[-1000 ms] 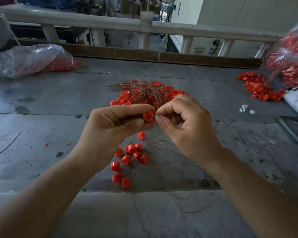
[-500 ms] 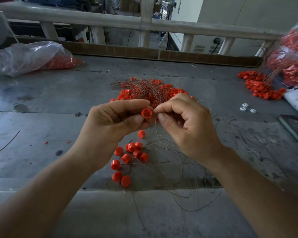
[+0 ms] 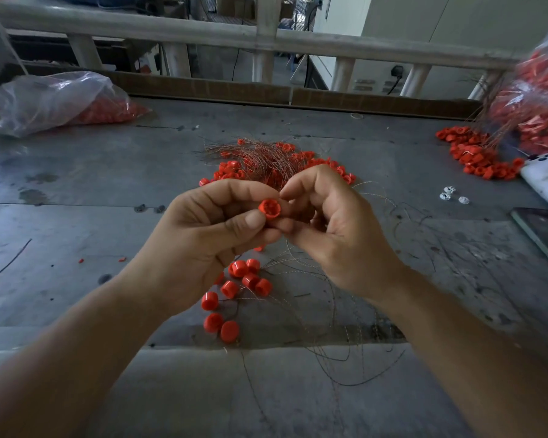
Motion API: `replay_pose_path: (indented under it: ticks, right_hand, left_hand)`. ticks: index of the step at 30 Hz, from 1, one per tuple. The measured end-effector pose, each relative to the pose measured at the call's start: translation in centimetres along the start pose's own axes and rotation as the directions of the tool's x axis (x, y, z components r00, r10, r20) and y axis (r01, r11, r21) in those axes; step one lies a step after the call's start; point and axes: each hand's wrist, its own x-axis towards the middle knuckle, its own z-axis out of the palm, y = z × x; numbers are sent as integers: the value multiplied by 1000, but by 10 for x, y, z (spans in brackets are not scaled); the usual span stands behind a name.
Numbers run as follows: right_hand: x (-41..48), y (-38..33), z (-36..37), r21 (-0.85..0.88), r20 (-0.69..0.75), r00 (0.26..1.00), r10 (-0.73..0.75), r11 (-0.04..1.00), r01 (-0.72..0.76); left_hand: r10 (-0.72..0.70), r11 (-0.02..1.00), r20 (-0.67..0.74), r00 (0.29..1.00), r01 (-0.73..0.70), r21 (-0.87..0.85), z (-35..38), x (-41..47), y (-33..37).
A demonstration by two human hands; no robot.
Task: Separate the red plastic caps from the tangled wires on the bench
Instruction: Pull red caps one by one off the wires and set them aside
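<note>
Grey scuffed bench (image 3: 76,191), tangled wires (image 3: 260,159) among red caps (image 3: 238,279), plastic bag (image 3: 45,102), loose wires (image 3: 345,343)

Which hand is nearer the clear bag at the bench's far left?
Left. The left hand, pinching the red cap, lies right of the clear bag; the right hand is farther right.

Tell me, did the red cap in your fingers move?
No. The red cap stays the same gap above the loose caps on the bench.
</note>
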Motion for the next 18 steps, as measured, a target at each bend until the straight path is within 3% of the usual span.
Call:
replay_pose_path:
  ticks: [3,6,11,18]
  right_hand:
    - [1,4,-2,-49,47,999,-4,999,7]
    - [4,14,-13,-230,45,999,28,973,-17]
    - [12,36,-40,-390,-127,988,83,912,-126]
    - [15,43,-62,-240,-154,967,203,942,-236]
  left_hand:
    - [10,999,-9,1000,-10,-52,-2,1,1]
    - [50,991,-66,997,-58,-119,-8,2,6]
    - [72,978,-110,991,-91,-186,-15,3,10]
    - [57,972,-96,994,-77,-223,-15,2,9]
